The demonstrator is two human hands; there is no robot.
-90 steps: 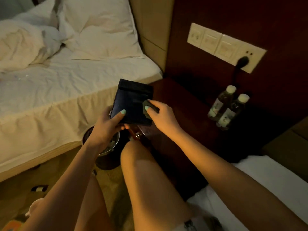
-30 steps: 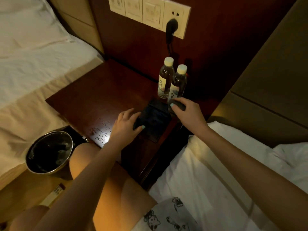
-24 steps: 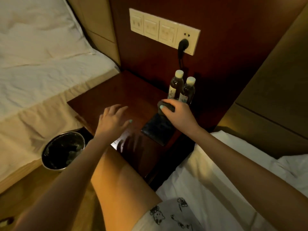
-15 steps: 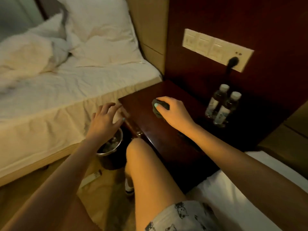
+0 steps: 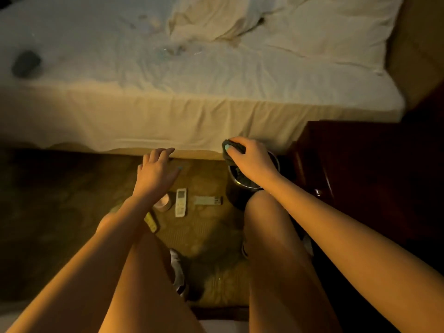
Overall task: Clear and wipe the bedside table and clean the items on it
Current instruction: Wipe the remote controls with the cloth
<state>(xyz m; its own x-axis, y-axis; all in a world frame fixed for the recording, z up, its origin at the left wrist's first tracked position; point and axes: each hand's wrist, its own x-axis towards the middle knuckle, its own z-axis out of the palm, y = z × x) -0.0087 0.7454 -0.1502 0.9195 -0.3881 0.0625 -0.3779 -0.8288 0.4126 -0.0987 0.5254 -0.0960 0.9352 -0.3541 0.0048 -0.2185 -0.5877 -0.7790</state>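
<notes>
Two remotes on carpet, markings too blurred to read, left hand splayed near them, right hand clutching cloth over bin

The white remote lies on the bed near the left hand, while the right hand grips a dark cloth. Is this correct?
Not quite. In the head view the white remote lies on the carpet, not on the bed, near the left hand; the right hand does grip a dark cloth.
</notes>
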